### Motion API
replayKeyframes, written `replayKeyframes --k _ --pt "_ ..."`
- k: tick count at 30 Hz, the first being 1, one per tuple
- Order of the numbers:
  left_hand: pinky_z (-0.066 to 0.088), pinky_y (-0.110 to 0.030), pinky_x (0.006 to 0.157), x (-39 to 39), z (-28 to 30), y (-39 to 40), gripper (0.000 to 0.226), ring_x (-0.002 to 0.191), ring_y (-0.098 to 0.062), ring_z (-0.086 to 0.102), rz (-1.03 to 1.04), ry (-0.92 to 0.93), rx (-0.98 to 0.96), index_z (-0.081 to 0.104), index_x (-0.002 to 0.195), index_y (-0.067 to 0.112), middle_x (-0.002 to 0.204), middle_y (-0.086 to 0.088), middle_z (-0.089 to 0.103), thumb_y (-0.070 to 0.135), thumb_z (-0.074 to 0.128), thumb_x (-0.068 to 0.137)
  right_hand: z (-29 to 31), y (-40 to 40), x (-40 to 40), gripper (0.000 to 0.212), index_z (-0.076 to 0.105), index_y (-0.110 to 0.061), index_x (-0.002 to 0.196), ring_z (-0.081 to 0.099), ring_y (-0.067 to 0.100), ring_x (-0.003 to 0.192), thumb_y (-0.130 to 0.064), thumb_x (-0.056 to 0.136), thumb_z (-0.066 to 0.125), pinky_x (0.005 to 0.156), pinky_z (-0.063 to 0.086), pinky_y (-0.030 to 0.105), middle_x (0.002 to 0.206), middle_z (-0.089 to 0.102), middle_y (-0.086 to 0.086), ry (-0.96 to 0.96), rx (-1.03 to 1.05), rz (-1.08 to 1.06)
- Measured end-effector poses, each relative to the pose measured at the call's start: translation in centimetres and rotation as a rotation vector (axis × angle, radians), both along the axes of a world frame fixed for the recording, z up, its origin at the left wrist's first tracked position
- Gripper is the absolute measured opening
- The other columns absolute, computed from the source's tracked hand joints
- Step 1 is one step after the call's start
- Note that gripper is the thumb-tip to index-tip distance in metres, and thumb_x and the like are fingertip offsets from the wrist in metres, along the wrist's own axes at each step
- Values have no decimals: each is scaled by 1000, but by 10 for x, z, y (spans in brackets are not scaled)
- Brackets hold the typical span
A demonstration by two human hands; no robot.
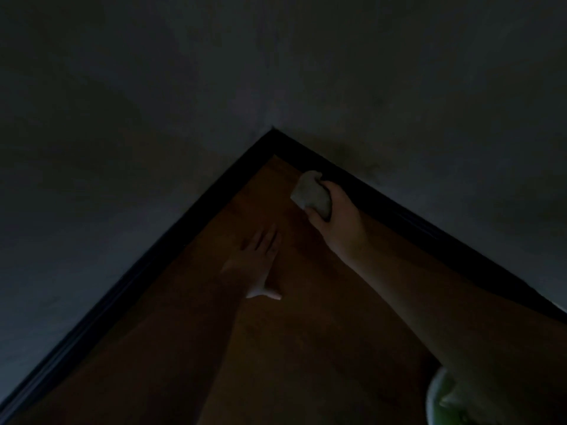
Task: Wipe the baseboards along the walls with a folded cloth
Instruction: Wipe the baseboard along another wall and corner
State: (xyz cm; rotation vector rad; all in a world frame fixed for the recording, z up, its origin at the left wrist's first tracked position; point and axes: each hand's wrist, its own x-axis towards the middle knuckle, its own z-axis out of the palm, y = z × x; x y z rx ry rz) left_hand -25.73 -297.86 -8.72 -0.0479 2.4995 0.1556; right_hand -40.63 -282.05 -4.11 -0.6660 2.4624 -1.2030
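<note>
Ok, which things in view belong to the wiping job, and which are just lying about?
For the job:
- cloth, gripped by the right hand
- right baseboard, beside the cloth
- left baseboard
- left hand, fingers flat on the floor

Just there:
- walls
- pale green-and-white thing, bottom right; too dim to identify

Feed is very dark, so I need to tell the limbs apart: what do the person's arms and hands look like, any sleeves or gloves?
Both forearms are bare, no sleeves, gloves or watch visible. The left hand and right hand are bare too. Rings or markings cannot be told in this dim view.
</note>
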Motion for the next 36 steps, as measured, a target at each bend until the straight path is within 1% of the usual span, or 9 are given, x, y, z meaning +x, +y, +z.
replayKeyframes --k 3,7,10,13,16,19,21,28,36 --pt "-3 -56 119 1 -5 -2 137 147 -27 -26 -15 19 -19 -35 145 16 150 -4 -44 84 56 70 -14 -18 -5 61 45 -12 142 49 16 124 -32 90 70 98 37 19 138 50 7 -5 -4 -14" --pt "-11 -49 117 3 -9 -2 133 146 -28 -29 -16 74 -22 -30 150 17 152 -6 -42 85 53 72 -25 -53 -7 58 49 -5 140 50 24 126 -21 89 72 100 32 17 137 53 14 -5 -51 -9" --pt "-8 -53 117 4 -9 3 133 146 -29 -26 -3 85 -31 -26 152 17 153 -8 -40 84 57 71 -25 -85 -13 55 50 -6 140 50 26 125 -18 90 70 99 32 17 136 52 15 -38 -90 -58" --pt "-13 -54 114 3 -5 6 135 146 -31 -26 4 75 -43 -27 151 17 154 -9 -38 82 59 70 -24 -115 -21 53 48 -7 142 48 25 127 -14 93 67 99 30 13 139 50 14 -145 -127 -127" --pt "-15 -54 113 2 -2 8 136 142 -28 -32 12 75 -56 -27 151 16 150 -9 -41 80 61 70 -29 -128 -33 53 46 -11 144 48 23 129 -16 95 64 107 36 24 142 50 9 -225 -125 -138" --pt "-17 -53 112 2 -1 8 136 138 -26 -35 22 59 -47 -27 151 17 149 -7 -42 79 63 70 -40 -129 -43 46 51 -15 138 55 25 121 -23 94 63 96 41 25 133 57 9 -188 6 -130" --pt "-20 -49 108 1 1 9 136 136 -25 -36 32 58 -27 -26 152 18 148 -7 -43 77 65 70 -44 -133 -42 45 53 -14 137 55 26 119 -21 93 63 93 39 23 133 57 11 -188 2 -216" --pt "-14 -49 113 3 2 7 134 134 -23 -36 32 53 2 -30 148 20 146 -6 -44 78 63 71 -45 -136 -33 49 54 -12 135 52 30 119 -26 90 67 90 42 30 132 53 15 -196 30 -468" --pt "2 -54 119 -2 5 6 136 146 -25 -27 31 19 26 -28 151 18 155 -4 -38 77 64 71 -49 -54 -20 43 61 -9 123 58 27 106 -24 84 74 83 41 26 118 58 13 -154 -8 -574"
